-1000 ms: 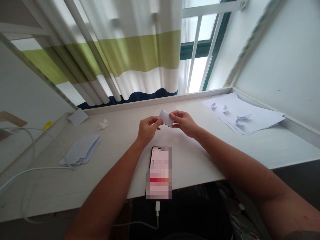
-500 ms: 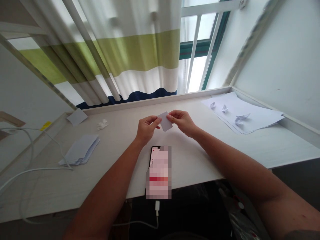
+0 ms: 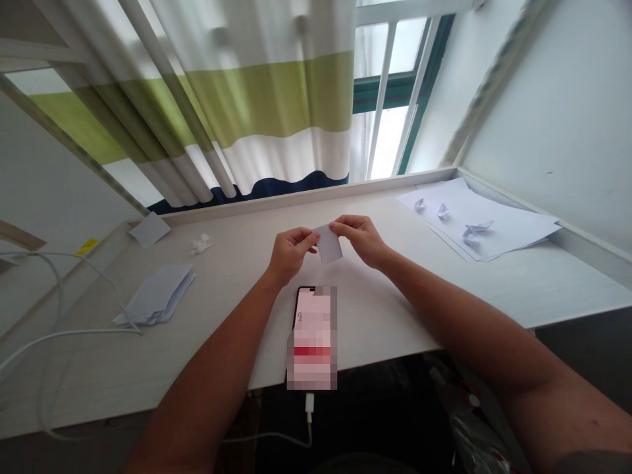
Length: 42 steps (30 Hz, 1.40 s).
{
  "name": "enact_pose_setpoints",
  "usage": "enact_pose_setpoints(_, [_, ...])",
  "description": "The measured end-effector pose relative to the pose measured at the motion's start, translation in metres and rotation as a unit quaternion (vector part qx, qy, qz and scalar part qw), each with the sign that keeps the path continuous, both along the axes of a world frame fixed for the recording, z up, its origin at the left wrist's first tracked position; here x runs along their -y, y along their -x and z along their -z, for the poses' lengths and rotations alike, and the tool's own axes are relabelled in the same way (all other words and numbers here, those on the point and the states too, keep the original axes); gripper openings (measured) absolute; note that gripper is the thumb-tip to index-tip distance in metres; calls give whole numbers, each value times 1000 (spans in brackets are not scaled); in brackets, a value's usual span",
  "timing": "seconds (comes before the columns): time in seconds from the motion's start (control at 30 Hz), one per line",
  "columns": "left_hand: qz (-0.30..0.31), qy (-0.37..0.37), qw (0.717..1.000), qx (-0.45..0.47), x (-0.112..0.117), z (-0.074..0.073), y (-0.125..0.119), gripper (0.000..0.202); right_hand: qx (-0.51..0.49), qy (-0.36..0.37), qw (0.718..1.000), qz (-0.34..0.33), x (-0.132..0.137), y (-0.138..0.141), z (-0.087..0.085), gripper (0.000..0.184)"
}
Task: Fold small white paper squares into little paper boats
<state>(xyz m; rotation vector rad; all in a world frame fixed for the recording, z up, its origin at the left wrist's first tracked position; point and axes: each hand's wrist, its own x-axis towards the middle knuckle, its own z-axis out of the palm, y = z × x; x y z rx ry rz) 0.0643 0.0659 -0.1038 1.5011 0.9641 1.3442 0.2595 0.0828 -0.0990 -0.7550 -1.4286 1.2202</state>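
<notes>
A small white piece of paper [image 3: 330,246] is held up over the desk between both hands. My left hand [image 3: 292,253] pinches its left edge between thumb and fingers. At its upper right corner, my right hand [image 3: 359,238] closes thumb and fingertips on it. The paper looks like a flat rectangle; whether it is folded, I cannot tell. Below the hands a phone [image 3: 314,339] lies at the desk's front edge, its screen lit and partly blurred out, with a white charging plug [image 3: 309,403] at its lower end.
White sheets [image 3: 508,227] at the right carry several small folded paper pieces [image 3: 443,210]. On the left lie a stack of paper [image 3: 157,293], a single sheet [image 3: 150,230], a crumpled white bit [image 3: 200,244] and a white cable [image 3: 74,334]. A raised rim [image 3: 296,195] borders the desk [image 3: 237,247].
The paper has turned slightly and hangs a little straighter between my fingers. My right hand's grip sits nearer its top corner. The whole view has shifted slightly.
</notes>
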Motion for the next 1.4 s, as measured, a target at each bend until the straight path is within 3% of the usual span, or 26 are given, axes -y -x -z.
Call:
enact_pose_setpoints(0.3, [-26, 16, 999, 21, 2, -4, 1, 27, 102, -42, 994, 13, 0, 2, 7, 63])
enact_pose_setpoints(0.5, [18, 62, 998, -6, 1, -1, 0, 41, 125, -75, 987, 68, 0, 1, 6, 62])
enact_pose_setpoints(0.77, [-9, 27, 999, -30, 0, -1, 2, 43, 155, -74, 985, -11, 2, 2, 10, 67])
enact_pose_setpoints(1.2, [6, 39, 999, 4, 3, -4, 2, 41, 133, -52, 990, -24, 0, 0, 11, 63])
enact_pose_setpoints(1.3, [-17, 41, 999, 7, 1, -3, 2, 42, 108, -67, 992, -7, 0, -1, 13, 53])
enact_pose_setpoints(1.33, [-26, 44, 999, 9, 0, -3, 3, 43, 108, -79, 991, -2, 1, -2, 13, 55])
enact_pose_setpoints(1.4, [-37, 53, 998, 15, -2, -1, 4, 45, 127, -103, 987, -5, 2, -4, 12, 77])
